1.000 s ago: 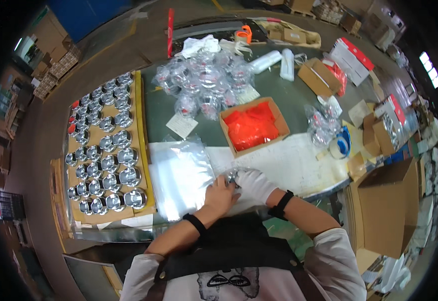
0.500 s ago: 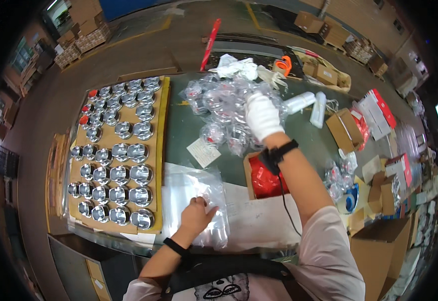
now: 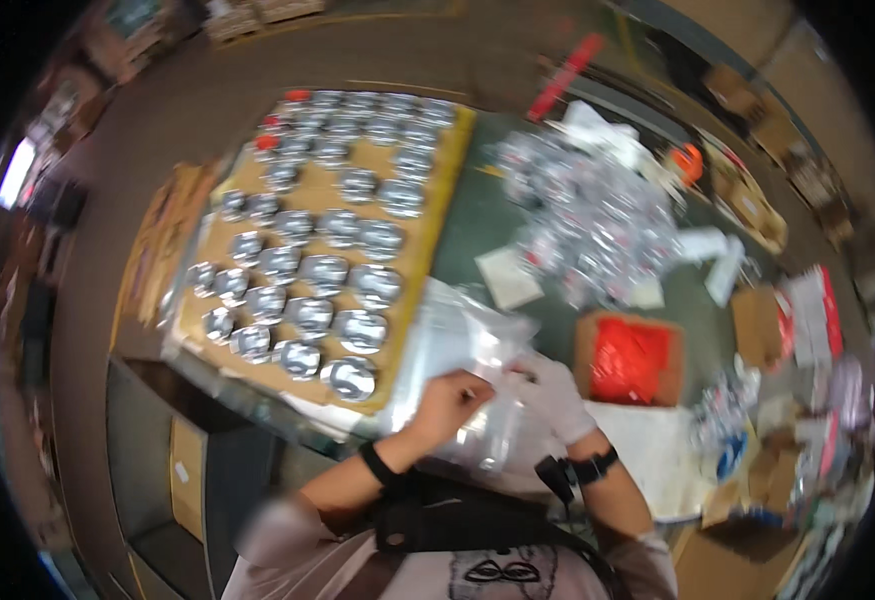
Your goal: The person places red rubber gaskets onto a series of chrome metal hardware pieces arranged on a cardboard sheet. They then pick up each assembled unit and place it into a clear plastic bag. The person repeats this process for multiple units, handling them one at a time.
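Over a stack of clear plastic bags (image 3: 437, 345) at the table's near edge, my two hands are close together. My bare left hand (image 3: 449, 408) has its fingers curled, with thumb and forefinger pinched at a bag's edge. Facing it, my right hand (image 3: 554, 398) in a white glove is closed on the same clear bag, whose film (image 3: 497, 335) stands up loosely between the hands. Motion blur softens the fingertips. Left of the bags, shiny metal pistons (image 3: 361, 330) stand in rows on a cardboard sheet (image 3: 227, 345).
Bagged pistons (image 3: 597, 215) are heaped at the far middle. Near my right hand sits a carton (image 3: 584, 385) with a red bag (image 3: 632, 362) inside. White cloths (image 3: 597, 128) and an orange tape dispenser (image 3: 687, 163) lie behind; opened boxes (image 3: 759, 330) stand at right.
My right hand has come back from the heap of bagged pistons to the clear bags beside my left hand. Both hands now meet at a bag. The view has turned and shifted.
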`<state>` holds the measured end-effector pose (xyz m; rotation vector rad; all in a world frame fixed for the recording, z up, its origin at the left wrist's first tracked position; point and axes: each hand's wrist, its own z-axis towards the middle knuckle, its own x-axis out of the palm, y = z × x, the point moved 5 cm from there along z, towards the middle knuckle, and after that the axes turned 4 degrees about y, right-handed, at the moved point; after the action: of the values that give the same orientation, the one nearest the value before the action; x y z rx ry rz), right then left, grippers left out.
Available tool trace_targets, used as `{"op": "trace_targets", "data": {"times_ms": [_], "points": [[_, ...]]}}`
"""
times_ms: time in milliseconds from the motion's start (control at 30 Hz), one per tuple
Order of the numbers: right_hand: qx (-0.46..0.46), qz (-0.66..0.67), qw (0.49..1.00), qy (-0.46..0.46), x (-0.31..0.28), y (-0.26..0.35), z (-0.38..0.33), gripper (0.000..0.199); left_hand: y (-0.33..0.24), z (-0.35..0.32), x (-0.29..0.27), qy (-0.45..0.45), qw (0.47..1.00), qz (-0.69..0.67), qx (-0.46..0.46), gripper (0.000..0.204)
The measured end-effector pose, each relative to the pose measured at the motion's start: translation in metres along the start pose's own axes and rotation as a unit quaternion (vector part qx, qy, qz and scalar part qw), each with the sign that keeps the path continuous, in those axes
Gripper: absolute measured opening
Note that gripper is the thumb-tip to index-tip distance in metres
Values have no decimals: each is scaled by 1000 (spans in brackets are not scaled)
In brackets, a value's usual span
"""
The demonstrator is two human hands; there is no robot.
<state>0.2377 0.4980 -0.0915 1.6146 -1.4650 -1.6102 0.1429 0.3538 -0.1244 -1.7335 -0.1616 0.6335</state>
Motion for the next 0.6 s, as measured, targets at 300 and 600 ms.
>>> {"op": "trace_targets", "data": {"times_ms": [300, 600], "points": [[51, 273, 961, 21, 64, 121, 51, 6, -25, -22, -122, 30, 944, -329, 25, 32], [-260, -124, 954, -87, 171, 318, 352, 33, 69, -153, -475, -472, 757, -445, -81, 12]]}}
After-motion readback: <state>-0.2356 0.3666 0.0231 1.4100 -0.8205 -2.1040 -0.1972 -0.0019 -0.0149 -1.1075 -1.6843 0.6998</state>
